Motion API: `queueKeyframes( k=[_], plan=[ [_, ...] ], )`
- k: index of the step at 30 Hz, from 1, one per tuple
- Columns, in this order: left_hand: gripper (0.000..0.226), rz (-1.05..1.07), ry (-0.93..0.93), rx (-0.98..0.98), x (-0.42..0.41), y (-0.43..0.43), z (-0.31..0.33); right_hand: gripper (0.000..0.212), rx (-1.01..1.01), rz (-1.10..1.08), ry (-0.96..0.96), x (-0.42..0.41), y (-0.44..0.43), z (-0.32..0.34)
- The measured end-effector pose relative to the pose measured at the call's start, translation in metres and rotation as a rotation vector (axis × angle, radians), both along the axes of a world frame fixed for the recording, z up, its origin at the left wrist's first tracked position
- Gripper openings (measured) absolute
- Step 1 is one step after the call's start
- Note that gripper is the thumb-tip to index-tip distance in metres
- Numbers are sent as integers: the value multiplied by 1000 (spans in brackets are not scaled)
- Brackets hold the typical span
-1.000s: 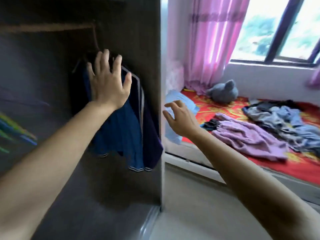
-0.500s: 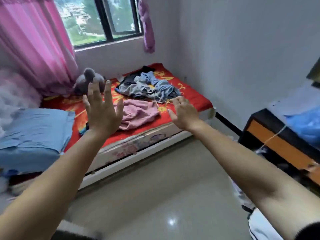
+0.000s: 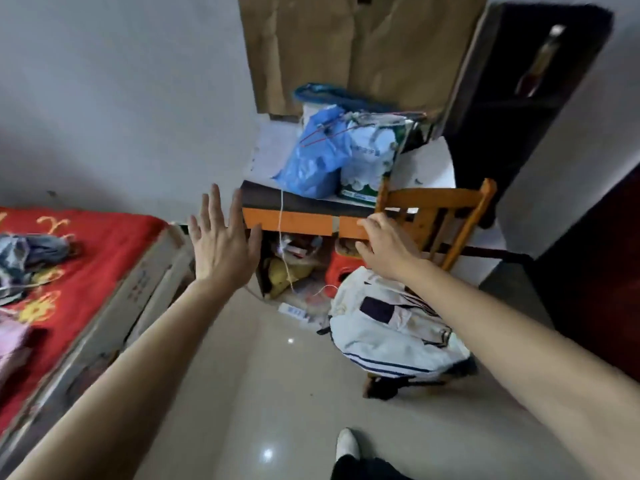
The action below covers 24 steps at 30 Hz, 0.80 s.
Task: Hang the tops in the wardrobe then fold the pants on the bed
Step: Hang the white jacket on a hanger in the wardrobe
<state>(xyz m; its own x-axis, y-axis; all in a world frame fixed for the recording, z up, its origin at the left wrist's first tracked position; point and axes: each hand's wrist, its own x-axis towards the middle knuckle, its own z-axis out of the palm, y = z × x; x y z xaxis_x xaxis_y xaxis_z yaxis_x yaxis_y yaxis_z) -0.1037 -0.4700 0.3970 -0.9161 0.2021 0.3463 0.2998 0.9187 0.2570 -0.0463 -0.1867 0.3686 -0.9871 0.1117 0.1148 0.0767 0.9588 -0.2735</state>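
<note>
A white top with dark blue stripes and patches lies draped over the seat of a wooden chair. My right hand reaches out just above it with fingers relaxed, holding nothing. My left hand is raised in front of me with straight, spread fingers, empty. At the left edge, the bed with a red cover carries a grey-blue garment and a pink one. The wardrobe is out of view.
A low desk with orange drawer fronts stands against the wall, with a blue bag and a white-green sack on top. Clutter and a white cable fill the space beneath it. A dark cabinet rises at the right. Glossy floor lies below.
My view has swung right, from the wardrobe past the bed to the desk and chair. Both hands stay empty; the right hand now hovers over the white top.
</note>
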Motion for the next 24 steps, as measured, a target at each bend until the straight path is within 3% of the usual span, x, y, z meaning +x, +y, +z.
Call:
queueKeyframes(
  k=[6, 11, 15, 24],
  plan=[
    [69, -162, -297, 5, 23, 149, -90, 46, 19, -253, -116, 83, 124, -68],
    [78, -253, -405, -149, 18, 239, -149, 51, -155, -409, -211, 100, 220, -147],
    [80, -193, -526, -211, 5, 304, -200, 45, -244, -460, -356, 91, 293, -212],
    [89, -40, -799, -263, 17, 410, -315, 60, -487, -675, -763, 79, 391, -332]
  ],
)
